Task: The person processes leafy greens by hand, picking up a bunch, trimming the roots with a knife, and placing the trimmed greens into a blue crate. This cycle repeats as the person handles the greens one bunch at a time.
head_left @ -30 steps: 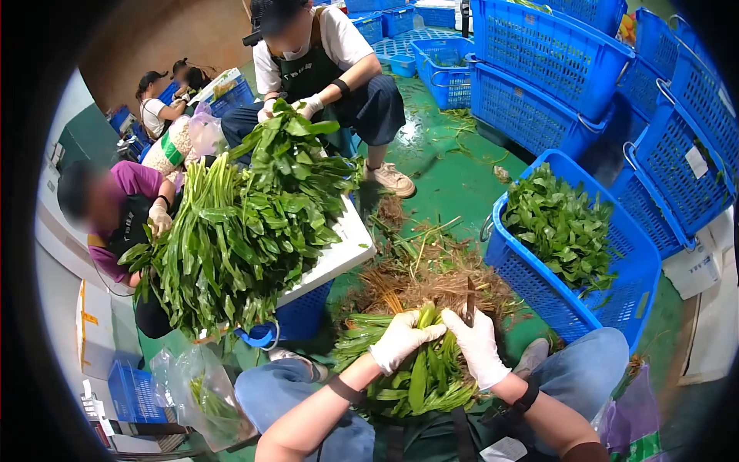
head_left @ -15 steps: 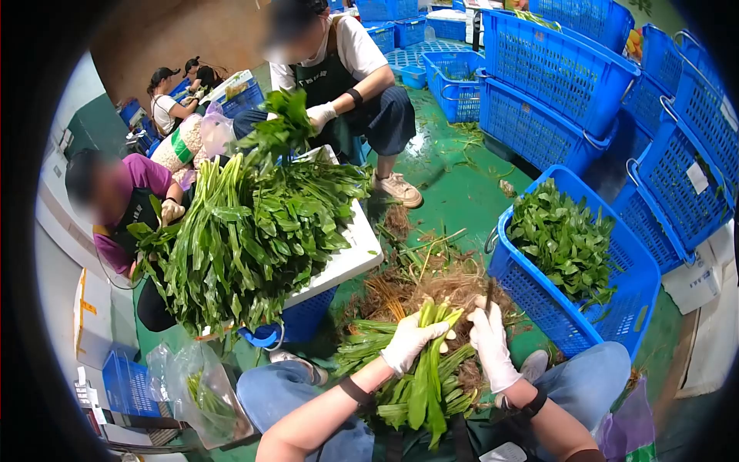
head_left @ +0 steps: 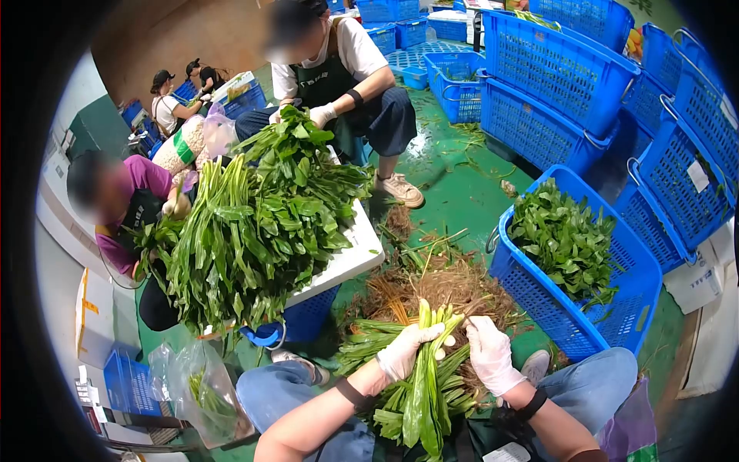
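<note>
My left hand (head_left: 409,351), in a white glove, is closed around a bunch of long-leaved greens (head_left: 424,385), their pale stem ends pointing up and away from me. Close to those ends, my gloved right hand (head_left: 493,354) grips a small knife (head_left: 470,307); its dark narrow blade shows only in part. More cut greens (head_left: 362,344) lie under and beside my left hand, over my lap and the floor. A heap of brown roots and trimmings (head_left: 431,279) covers the floor just beyond both hands.
At left front, a white foam box lid (head_left: 362,248) bears a tall pile of greens (head_left: 239,239). A blue crate (head_left: 635,289) with trimmed leaves stands at right. Stacked blue crates (head_left: 554,69) rise behind it. Two co-workers sit across the pile; others work farther back.
My right hand has turned the knife from upright to leaning left toward the stem ends. Across from me, a co-worker's raised bunch has come down onto the pile.
</note>
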Available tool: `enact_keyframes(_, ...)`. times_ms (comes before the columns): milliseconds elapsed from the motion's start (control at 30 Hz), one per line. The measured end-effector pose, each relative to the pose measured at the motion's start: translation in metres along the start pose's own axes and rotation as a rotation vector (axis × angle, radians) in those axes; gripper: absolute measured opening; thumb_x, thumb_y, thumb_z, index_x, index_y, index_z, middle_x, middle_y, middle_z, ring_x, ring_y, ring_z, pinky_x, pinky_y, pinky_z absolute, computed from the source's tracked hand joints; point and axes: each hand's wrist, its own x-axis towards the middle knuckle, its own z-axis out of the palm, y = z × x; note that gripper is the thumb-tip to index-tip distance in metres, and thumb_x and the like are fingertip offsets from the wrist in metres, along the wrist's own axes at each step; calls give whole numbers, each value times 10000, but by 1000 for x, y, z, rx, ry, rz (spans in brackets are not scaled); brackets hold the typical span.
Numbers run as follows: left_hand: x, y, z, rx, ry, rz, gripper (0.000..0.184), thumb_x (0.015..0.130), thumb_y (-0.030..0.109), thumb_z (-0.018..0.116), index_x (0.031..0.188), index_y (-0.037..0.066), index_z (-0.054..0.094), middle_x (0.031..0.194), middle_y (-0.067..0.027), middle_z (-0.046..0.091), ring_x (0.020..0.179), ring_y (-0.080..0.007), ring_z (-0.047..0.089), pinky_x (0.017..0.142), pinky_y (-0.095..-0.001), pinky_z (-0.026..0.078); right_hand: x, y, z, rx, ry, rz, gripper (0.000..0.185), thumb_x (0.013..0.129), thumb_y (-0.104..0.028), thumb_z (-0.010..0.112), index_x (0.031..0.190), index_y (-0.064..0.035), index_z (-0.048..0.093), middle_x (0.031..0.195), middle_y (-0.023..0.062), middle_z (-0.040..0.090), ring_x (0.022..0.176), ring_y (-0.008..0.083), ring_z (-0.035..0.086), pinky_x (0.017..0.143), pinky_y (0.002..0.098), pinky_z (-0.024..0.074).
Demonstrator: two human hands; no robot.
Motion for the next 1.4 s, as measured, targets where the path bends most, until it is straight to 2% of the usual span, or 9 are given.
enact_keyframes(333, -11, 13, 16, -209, -224, -58, 456, 939, 294, 591, 1298, 34, 486, 845, -17, 610, 591, -96, 496, 604, -258, 440, -21, 89, 21, -150, -10, -43, 144, 944, -134, 494, 1012, -56, 595, 919, 163, 612, 806, 374, 615, 703, 419, 497)
enact_keyframes(400, -17, 27, 20, -42, -164, -5, 435, 939, 296, 591, 1273, 31, 506, 839, -27, 624, 579, -90, 503, 570, -236, 434, -23, 85, 16, -9, -42, 304, 152, 944, -145, 503, 989, -80, 633, 892, 130, 636, 822, 332, 636, 723, 391, 506)
enact_keyframes(567, -9, 18, 12, 285, 117, 77, 333, 939, 280, 600, 1147, 20, 586, 802, -70, 682, 519, -83, 542, 462, -199, 431, 2, 15, -16, 20, 38, -92, 160, 881, -33, 566, 1010, -84, 647, 858, 126, 636, 700, 274, 637, 620, 343, 498)
enact_keyframes(967, 2, 0, 20, 365, 138, 73, 239, 930, 164, 619, 1112, 14, 580, 815, -71, 673, 549, -83, 560, 464, -201, 435, -10, 42, -5, -151, -85, -37, 127, 846, -136, 592, 969, -105, 607, 826, 101, 604, 746, 299, 630, 630, 390, 503)
enact_keyframes(1067, -7, 17, 28, 377, 15, 130, 387, 932, 169, 621, 1270, 7, 525, 992, -58, 675, 679, -76, 598, 512, -195, 461, -43, 131, 4, -426, -647, 174, 245, 927, -241, 441, 918, -96, 638, 867, 125, 653, 806, 331, 643, 701, 429, 514)
enact_keyframes(1133, -15, 26, 28, 363, -20, 82, 395, 931, 172, 623, 1280, 11, 527, 1038, -61, 670, 686, -70, 597, 515, -198, 461, -39, 117, 9, -375, -374, 459, 270, 942, -254, 442, 897, -86, 649, 878, 147, 670, 824, 328, 650, 712, 432, 511)
enact_keyframes(1200, -15, 23, 21, 376, -32, 84, 381, 937, 189, 616, 1271, 19, 541, 997, -53, 677, 684, -66, 595, 517, -200, 463, -17, 81, -6, 173, -209, 536, 269, 934, -276, 516, 1011, -69, 669, 830, 160, 671, 797, 262, 666, 695, 372, 502)
enact_keyframes(1267, -14, 24, 22, 435, -78, -60, 384, 944, 222, 608, 1271, 30, 549, 946, -44, 679, 661, -63, 586, 515, -200, 461, 0, 41, -22, 493, -124, 495, 266, 901, -227, 598, 1052, -16, 656, 832, 115, 673, 782, 198, 655, 696, 326, 496)
enact_keyframes(1400, -1, 2, 22, 469, -115, -134, 386, 932, 276, 624, 1228, 38, 553, 831, -90, 697, 561, -92, 570, 504, -217, 464, 13, -3, -33, 370, -117, 295, 287, 793, -155, 758, 999, 11, 648, 824, 68, 643, 760, 149, 614, 711, 280, 486)
